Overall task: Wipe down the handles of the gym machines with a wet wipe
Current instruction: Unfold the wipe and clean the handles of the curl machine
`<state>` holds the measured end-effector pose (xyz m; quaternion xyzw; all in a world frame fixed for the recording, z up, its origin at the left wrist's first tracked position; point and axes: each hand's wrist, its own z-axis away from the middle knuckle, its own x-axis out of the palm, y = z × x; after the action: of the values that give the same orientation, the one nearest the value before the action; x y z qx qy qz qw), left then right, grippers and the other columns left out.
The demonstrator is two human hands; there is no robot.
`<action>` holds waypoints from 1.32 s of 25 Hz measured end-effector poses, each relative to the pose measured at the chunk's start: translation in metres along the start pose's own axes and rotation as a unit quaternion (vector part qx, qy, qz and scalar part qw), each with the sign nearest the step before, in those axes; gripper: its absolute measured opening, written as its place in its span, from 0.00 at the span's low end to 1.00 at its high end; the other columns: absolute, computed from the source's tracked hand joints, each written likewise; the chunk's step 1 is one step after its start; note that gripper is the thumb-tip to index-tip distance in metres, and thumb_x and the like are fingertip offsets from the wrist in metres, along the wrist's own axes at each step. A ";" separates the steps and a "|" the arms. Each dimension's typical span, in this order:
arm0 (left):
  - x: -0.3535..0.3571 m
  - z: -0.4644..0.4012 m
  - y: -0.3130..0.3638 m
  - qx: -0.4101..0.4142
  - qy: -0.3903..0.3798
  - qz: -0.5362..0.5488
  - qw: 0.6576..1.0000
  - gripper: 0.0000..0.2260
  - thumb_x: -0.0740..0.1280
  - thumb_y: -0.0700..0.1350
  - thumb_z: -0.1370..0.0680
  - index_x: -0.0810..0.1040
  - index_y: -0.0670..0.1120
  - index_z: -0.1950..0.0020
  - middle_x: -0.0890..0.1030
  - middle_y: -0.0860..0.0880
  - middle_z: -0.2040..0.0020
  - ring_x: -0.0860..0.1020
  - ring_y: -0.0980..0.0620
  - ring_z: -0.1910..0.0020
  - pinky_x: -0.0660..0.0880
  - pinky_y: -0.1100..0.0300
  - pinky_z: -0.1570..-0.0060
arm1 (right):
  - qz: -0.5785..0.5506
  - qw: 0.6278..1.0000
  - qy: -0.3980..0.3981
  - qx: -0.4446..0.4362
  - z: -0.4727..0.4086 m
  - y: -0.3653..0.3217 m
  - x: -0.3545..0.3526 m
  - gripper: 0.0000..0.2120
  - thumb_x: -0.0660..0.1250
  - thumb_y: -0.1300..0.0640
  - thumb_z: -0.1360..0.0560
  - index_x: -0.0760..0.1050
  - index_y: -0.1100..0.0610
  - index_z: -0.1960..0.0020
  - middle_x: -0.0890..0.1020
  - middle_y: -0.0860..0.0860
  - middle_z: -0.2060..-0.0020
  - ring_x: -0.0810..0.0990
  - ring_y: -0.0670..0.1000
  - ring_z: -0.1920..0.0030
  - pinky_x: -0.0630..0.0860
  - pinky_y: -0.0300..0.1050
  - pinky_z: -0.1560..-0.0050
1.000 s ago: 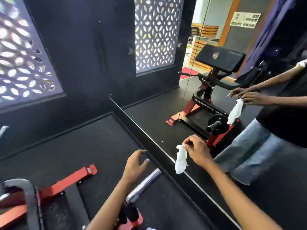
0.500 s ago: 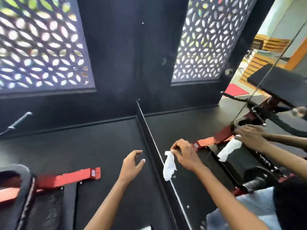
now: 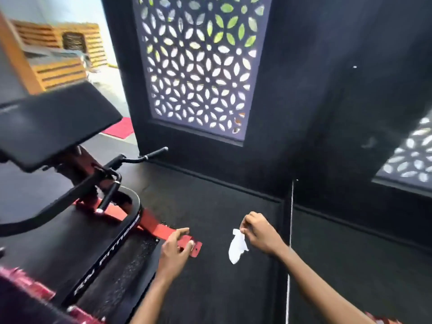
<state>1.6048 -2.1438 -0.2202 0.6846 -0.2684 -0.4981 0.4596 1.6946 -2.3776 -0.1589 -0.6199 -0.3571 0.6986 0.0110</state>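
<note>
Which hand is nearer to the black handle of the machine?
Left. The left hand is below and right of the black handle, over the red base bar; the right hand, holding the wipe, is farther right.

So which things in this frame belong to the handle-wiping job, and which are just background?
Part of the job:
- wet wipe, pinched in the right hand
- left hand, open, holding nothing
- black machine handle, not yet touched
- short handle by the frame

Background:
- black pad
- red base bar
- patterned window screen
- mirror edge
</note>
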 end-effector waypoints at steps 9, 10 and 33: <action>-0.089 0.019 -0.033 -0.143 0.227 -0.059 0.962 0.12 0.71 0.38 0.27 0.78 0.44 0.45 0.80 0.50 0.48 0.78 0.52 0.48 0.75 0.56 0.46 | -0.059 0.979 -0.095 -0.168 -0.131 -0.059 0.033 0.13 0.66 0.63 0.26 0.69 0.48 0.64 0.73 0.46 0.60 0.72 0.48 0.55 0.66 0.37 0.56; -0.095 0.020 -0.035 -0.153 0.240 -0.066 0.956 0.12 0.71 0.38 0.27 0.78 0.45 0.45 0.80 0.50 0.48 0.77 0.52 0.48 0.75 0.55 0.46 | -0.067 0.976 -0.098 -0.182 -0.141 -0.068 0.040 0.12 0.66 0.63 0.26 0.70 0.49 0.63 0.74 0.46 0.60 0.72 0.48 0.56 0.66 0.37 0.56; -0.209 -0.274 -0.107 -0.151 0.131 0.022 0.980 0.14 0.67 0.35 0.28 0.77 0.52 0.47 0.80 0.53 0.48 0.76 0.62 0.49 0.74 0.66 0.50 | -0.092 0.905 -0.156 -0.385 -0.428 -0.255 0.132 0.01 0.65 0.63 0.28 0.74 0.60 0.57 0.72 0.45 0.60 0.71 0.50 0.54 0.67 0.40 0.53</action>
<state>1.7744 -1.8255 -0.2029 0.6604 -0.1425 -0.4291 0.5996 1.9293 -1.9199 -0.1311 -0.4234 -0.6511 0.5901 -0.2205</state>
